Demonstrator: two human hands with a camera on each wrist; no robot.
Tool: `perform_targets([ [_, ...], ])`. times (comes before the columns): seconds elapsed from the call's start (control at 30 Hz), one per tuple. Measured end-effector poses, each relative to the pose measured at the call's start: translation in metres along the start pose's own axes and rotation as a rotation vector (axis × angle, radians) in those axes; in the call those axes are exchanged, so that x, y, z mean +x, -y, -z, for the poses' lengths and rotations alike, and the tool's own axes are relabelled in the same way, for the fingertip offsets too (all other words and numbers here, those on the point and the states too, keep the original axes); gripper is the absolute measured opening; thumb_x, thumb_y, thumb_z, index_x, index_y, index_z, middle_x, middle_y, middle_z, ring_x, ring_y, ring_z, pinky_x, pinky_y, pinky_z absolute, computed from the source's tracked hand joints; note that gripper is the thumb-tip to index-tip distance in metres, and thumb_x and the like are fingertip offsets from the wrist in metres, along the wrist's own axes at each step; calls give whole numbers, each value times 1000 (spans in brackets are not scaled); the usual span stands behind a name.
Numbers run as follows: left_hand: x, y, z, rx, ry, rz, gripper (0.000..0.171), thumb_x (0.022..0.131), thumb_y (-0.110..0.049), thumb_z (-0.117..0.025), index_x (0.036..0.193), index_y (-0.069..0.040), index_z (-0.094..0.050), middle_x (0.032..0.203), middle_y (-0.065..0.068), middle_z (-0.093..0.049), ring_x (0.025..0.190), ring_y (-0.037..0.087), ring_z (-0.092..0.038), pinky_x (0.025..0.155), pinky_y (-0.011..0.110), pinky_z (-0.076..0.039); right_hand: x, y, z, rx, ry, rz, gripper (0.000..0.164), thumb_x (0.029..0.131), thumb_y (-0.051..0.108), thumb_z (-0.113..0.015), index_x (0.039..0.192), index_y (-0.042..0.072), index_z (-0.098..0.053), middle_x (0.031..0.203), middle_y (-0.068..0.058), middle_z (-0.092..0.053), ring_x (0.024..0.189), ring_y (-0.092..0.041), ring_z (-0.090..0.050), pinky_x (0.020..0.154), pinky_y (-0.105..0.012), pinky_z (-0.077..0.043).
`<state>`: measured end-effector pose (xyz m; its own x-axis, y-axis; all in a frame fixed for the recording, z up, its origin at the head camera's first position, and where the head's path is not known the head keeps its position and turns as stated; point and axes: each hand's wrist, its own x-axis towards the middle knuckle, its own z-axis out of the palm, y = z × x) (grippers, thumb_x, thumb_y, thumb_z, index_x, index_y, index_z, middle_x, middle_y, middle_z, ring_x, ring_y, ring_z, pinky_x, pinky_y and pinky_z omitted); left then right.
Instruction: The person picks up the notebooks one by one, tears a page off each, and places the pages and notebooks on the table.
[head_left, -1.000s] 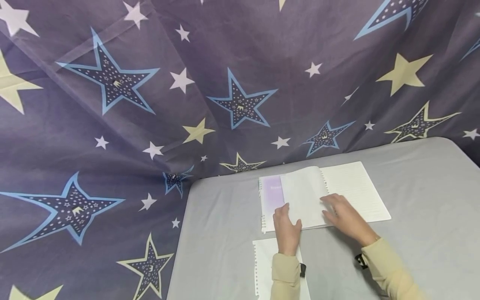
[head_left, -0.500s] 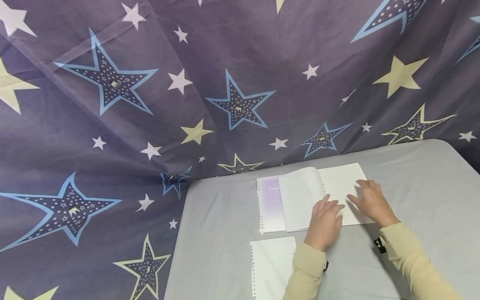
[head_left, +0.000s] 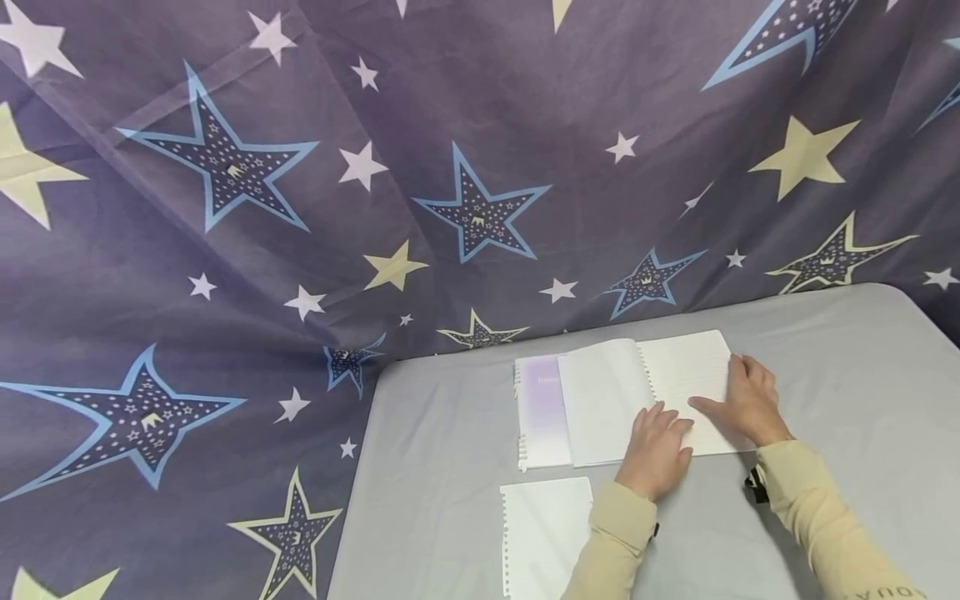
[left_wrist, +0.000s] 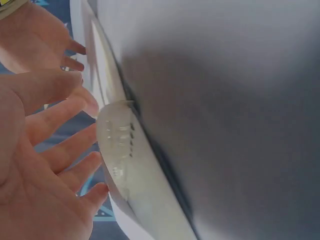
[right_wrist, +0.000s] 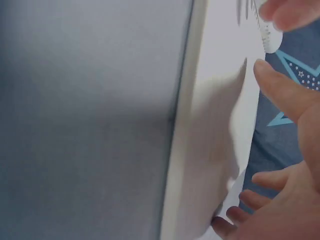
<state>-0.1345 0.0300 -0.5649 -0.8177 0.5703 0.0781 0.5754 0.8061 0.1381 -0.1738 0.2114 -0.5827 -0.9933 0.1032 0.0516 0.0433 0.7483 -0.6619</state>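
An open loose-leaf notebook lies on the table. Its right-hand lined pages (head_left: 682, 367) meet a turned white sheet (head_left: 603, 400) along a holed binding edge. My left hand (head_left: 656, 454) rests with extended fingers at the lower part of this binding. At the right edge, my right hand (head_left: 753, 404) has its thumb over the lined page and its fingers along the side. Both wrist views show the fingers spread, fairly straight: left hand (left_wrist: 47, 155) beside the curved binding (left_wrist: 117, 145), right hand (right_wrist: 285, 170) by the page stack (right_wrist: 215, 115).
A purple-and-white cover (head_left: 542, 408) with ring pieces at its left edge shows from under the turned sheet. One loose hole-punched sheet (head_left: 546, 533) lies nearer on the grey tabletop (head_left: 427, 467). A star-patterned curtain (head_left: 570, 108) hangs behind and to the left.
My left hand has moved right, from the turned sheet's lower left to the binding. My right hand has gone from near the binding to the notebook's right edge.
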Motion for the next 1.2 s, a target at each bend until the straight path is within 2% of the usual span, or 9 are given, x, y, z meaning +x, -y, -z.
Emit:
perform_targets([
  [0.17,-3,1,-4,-45,46,59,49,85,-31,-63,132,-22,-48,139,-2,-42,135,16,-27,112,34,-21,2,-4,-1,-60,49,-27,105,75,38,-72,131,-26,-11,133,-46,-9,121,-61,-8,98,-69,-11],
  [0.27,-3,3,-8,-64,67,88,63,82,-32,-67,138,-20,-41,145,-1,-35,137,15,-22,113,31,-19,3,-2,0,-88,82,-20,105,77,42,-69,129,-29,-12,132,-48,-9,120,-62,-7,98,-69,-10],
  [0.37,-3,5,-12,-78,73,106,72,78,-33,-70,140,-19,-37,148,0,-30,138,14,-19,113,30,-18,4,0,1,-94,93,-22,100,78,39,-70,128,-29,-16,131,-49,-11,119,-62,-8,98,-69,-12],
  [0.47,-3,6,-15,-80,65,111,74,77,-36,-71,141,-19,-36,148,1,-29,138,14,-18,113,31,-18,4,2,0,-94,27,-11,89,75,29,-74,126,-26,-27,125,-47,-22,115,-60,-17,95,-68,-19],
  [0.6,-4,9,-19,-78,62,109,75,77,-40,-70,141,-19,-36,148,1,-29,138,14,-17,113,31,-18,4,4,1,-68,-143,47,66,71,16,-77,116,-20,-45,110,-42,-42,99,-56,-34,82,-64,-31],
  [0.7,-4,10,-21,-77,64,110,75,77,-40,-71,140,-19,-36,148,0,-29,138,14,-17,113,31,-18,5,5,4,-15,-240,87,49,75,12,-74,109,-15,-52,96,-35,-52,87,-50,-44,72,-59,-38],
  [0.83,-4,10,-19,-67,66,102,75,76,-41,-71,139,-19,-38,147,0,-31,138,14,-19,112,31,-19,9,7,9,28,-322,107,29,80,7,-69,103,-8,-59,82,-23,-59,72,-36,-54,60,-50,-43],
  [1.0,-3,10,-16,-59,77,98,76,76,-43,-71,140,-18,-37,147,0,-31,138,13,-18,112,31,-19,13,11,15,8,-341,126,26,81,2,-67,105,-7,-62,76,-20,-60,62,-31,-55,54,-45,-41],
  [1.2,0,13,-19,-19,92,116,81,77,-53,-66,142,-19,-33,149,1,-26,139,14,-14,113,34,-17,8,13,17,20,-343,164,14,82,4,-66,92,-6,-69,81,-20,-64,68,-34,-59,60,-48,-45],
])
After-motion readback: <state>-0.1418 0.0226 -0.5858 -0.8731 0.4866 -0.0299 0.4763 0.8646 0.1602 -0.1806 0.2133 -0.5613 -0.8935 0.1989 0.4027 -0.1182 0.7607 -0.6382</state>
